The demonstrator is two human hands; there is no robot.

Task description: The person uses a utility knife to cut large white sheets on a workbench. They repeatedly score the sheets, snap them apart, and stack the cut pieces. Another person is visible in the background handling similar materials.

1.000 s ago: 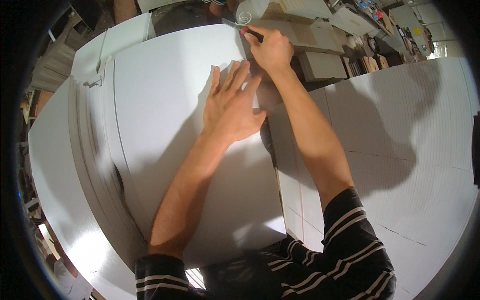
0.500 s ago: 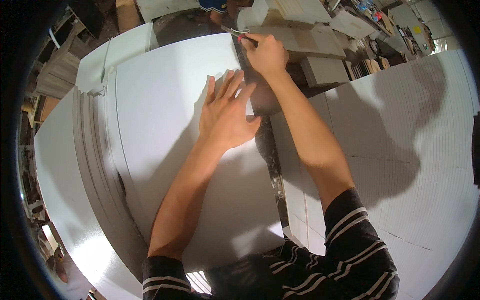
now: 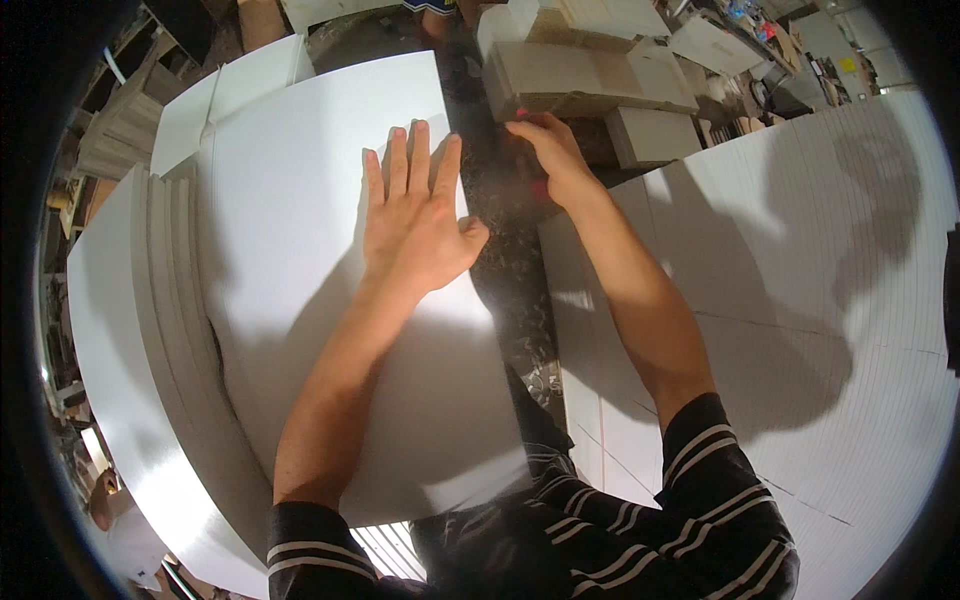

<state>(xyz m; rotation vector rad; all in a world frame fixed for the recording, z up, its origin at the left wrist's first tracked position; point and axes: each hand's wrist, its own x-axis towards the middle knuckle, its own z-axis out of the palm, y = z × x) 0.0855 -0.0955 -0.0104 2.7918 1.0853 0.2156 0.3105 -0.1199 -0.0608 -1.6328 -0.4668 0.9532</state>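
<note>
My left hand (image 3: 415,225) lies flat with its fingers spread on the top white panel (image 3: 290,180) of a stack, near that panel's right edge. Past that edge, over the dark gap between two stacks, my right hand (image 3: 555,155) is closed around a small red-handled tool (image 3: 541,188). Red shows above and below the fingers, but the hand hides most of the tool, so its kind is unclear. The hand is apart from the panel.
Panel edges (image 3: 170,270) show in the stack on the left. To the right stands a broad stack of ribbed white panels (image 3: 750,350). Pale boxes or boards (image 3: 590,75) sit beyond my right hand. Other people's parts show at the far top and at the lower left (image 3: 135,530).
My right hand has come nearer and to the right, off the panel's far corner, with the red-handled tool. My left hand has slid slightly left, its fingers now spread; the top panel has shifted left.
</note>
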